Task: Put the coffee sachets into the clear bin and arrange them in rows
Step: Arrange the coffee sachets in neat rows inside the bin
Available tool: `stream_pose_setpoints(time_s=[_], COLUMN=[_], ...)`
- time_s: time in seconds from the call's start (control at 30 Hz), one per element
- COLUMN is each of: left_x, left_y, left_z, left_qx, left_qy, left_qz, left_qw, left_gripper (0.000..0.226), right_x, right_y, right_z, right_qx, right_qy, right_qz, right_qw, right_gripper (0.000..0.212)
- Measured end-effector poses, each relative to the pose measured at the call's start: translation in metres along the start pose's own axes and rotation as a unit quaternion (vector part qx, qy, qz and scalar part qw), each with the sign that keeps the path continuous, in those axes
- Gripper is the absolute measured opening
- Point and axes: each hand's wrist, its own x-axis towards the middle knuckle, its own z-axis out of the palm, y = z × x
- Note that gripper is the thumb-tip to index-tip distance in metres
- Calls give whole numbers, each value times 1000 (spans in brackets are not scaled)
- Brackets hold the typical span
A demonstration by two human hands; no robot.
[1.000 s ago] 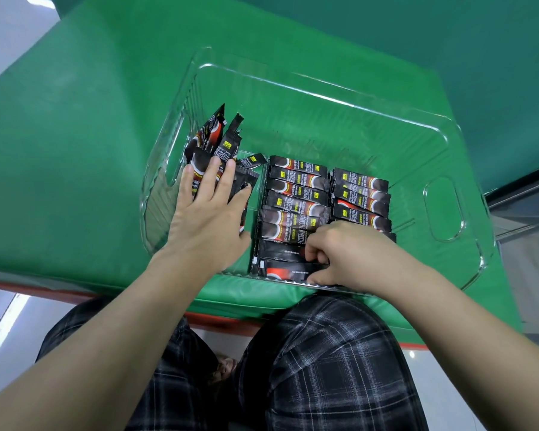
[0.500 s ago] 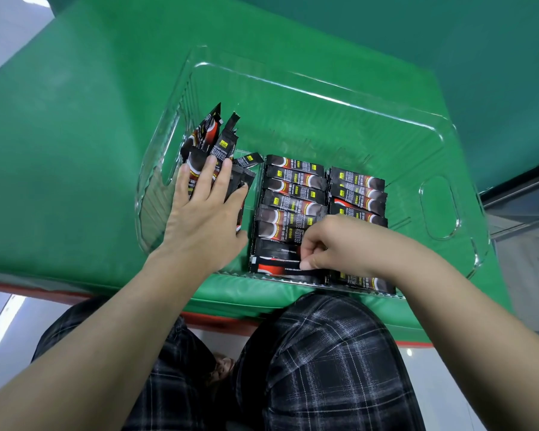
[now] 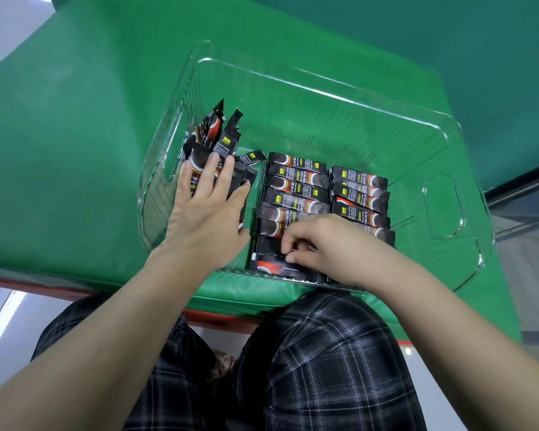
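Observation:
A clear plastic bin (image 3: 318,88) stands on a green padded surface. Inside it, black-and-red coffee sachets lie in two neat rows: a middle row (image 3: 296,188) and a right row (image 3: 360,194). A loose, untidy pile of sachets (image 3: 215,135) leans against the bin's left wall. My left hand (image 3: 206,209) lies flat with straight fingers on that pile. My right hand (image 3: 327,244) has curled fingers at the near end of the middle row and pinches the edge of a sachet (image 3: 280,265) there.
The green pad (image 3: 75,119) stretches wide to the left of the bin and ends at a near edge over my plaid-clad legs (image 3: 308,368). The bin's far half holds nothing. The bin's right handle cut-out (image 3: 442,209) sits near the pad's right edge.
My right hand slid a little left along the near end of the middle row. My left hand stayed pressed on the loose pile.

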Motion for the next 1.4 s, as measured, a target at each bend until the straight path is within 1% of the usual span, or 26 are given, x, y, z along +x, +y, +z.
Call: stream_pose_setpoints(time_s=[0.1, 0.2, 0.33, 0.43, 0.5, 0.6, 0.77, 1.0, 1.17, 1.23, 1.33, 1.4], left_x=[0, 0, 1, 1, 0, 0, 0, 0, 1, 1, 1, 0], left_y=[0, 0, 1, 1, 1, 0, 0, 1, 1, 1, 1, 1], left_z=[-1, -1, -1, -1, 0, -1, -1, 0, 0, 0, 0, 0], left_qx=[2, 6, 3, 4, 2, -2, -2, -6, -4, -5, -10, -9], left_qy=[-4, -8, -10, -8, -6, -5, 0, 0, -3, -1, 2, 0], left_qz=[-3, -4, -6, -5, -5, -3, -2, -5, -5, -4, -6, -5], left_qw=[1000, 1000, 1000, 1000, 1000, 1000, 1000, 1000, 1000, 1000, 1000, 1000], left_gripper=[73, 74, 74, 73, 72, 71, 71, 70, 70, 70, 69, 70], right_x=[7, 16, 21, 21, 21, 25, 31, 39, 46, 47, 57, 71], right_y=[-2, -6, -10, -13, -12, -8, -6, -6, -2, -1, -3, -5], right_z=[6, 12, 10, 8, 8, 9, 15, 14, 13, 10, 0, -8], right_qx=[-10, -28, -86, -73, -59, -80, -107, -93, -108, -84, -17, 5], right_qy=[5, -3, -47, -36, 5, 55, 52, 79, 63, 67, 119, 144], right_qz=[-37, -73, -57, -63, -62, -55, -51, -40, -22, -18, -2, 33], right_qw=[999, 997, 994, 995, 996, 994, 992, 992, 992, 994, 993, 989], right_gripper=[28, 34, 43, 41, 39, 41, 42, 44, 42, 41, 35, 37])
